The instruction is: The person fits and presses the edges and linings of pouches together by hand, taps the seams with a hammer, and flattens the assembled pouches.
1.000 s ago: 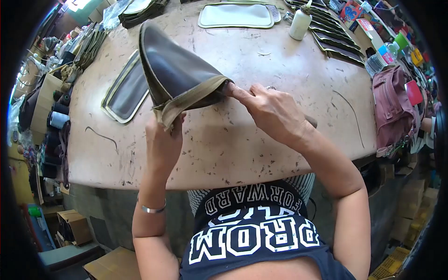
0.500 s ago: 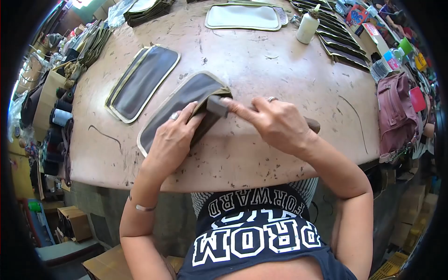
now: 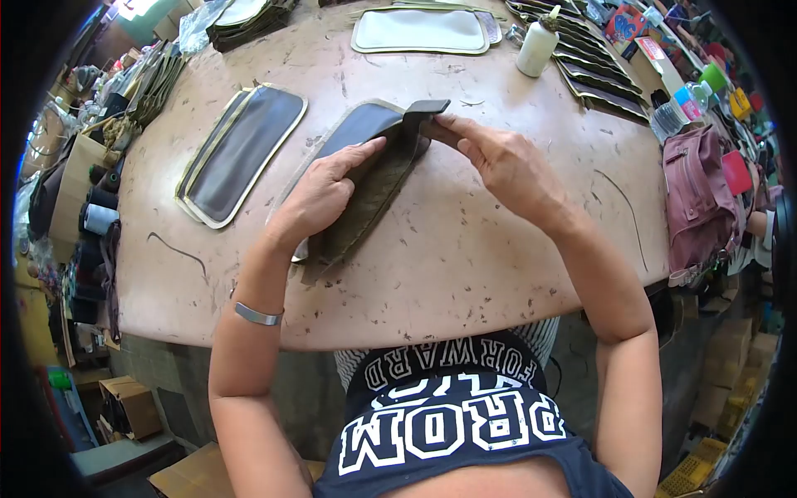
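Observation:
On the table, a dark leather piece (image 3: 355, 124) with pale edges and a folded olive-brown layer (image 3: 374, 195) lies under my hands. My left hand (image 3: 324, 187) grips its raised fold, fingers along the upper edge. My right hand (image 3: 515, 170) is closed round a hammer, whose grey metal head (image 3: 427, 108) is at the far end of the fold. Most of the hammer's handle is hidden by my hand. Left of it lies a similar pair of dark, pale-edged panels (image 3: 249, 153), overlapping each other.
A white panel (image 3: 422, 31) lies at the back, with a white squeeze bottle (image 3: 539, 48) and a row of dark pieces (image 3: 594, 66) to its right. A pink bag (image 3: 697, 195) sits at the right edge. Thread spools (image 3: 100, 218) line the left edge.
The hammer has moved away from me and slightly right, to the far end of the piece. The fold is now raised, showing more of its brown side. My left hand has slid right and away.

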### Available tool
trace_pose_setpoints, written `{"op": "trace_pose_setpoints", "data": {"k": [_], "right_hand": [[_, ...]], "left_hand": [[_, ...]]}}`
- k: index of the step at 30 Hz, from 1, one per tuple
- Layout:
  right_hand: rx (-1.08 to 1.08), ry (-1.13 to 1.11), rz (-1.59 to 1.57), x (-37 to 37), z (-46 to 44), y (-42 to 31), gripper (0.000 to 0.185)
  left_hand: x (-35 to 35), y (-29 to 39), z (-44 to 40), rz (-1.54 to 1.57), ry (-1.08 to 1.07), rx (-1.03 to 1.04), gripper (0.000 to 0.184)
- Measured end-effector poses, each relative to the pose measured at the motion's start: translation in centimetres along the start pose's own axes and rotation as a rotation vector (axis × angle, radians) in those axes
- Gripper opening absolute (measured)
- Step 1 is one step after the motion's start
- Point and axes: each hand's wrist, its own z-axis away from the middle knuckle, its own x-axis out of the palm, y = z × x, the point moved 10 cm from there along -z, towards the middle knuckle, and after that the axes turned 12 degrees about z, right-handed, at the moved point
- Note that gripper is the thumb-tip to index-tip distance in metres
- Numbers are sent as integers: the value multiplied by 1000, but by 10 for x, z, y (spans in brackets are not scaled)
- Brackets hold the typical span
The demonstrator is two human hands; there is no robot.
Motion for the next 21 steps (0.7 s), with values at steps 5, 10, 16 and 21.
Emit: {"op": "trace_pose_setpoints", "data": {"k": [5,10,16,21], "right_hand": [[-75,41,56,4,10,-10,42],[-75,-18,121,-6,15,-24,39],[-56,74,56,-13,12,-11,35],[7,44,32,-6,7,1,34]], "left_hand": [[-5,-7,2,146,74,-10,68],[0,-2,2,121,125,17,68],[0,-8,-16,113,175,65,70],[7,-14,-30,173,196,136,69]]}}
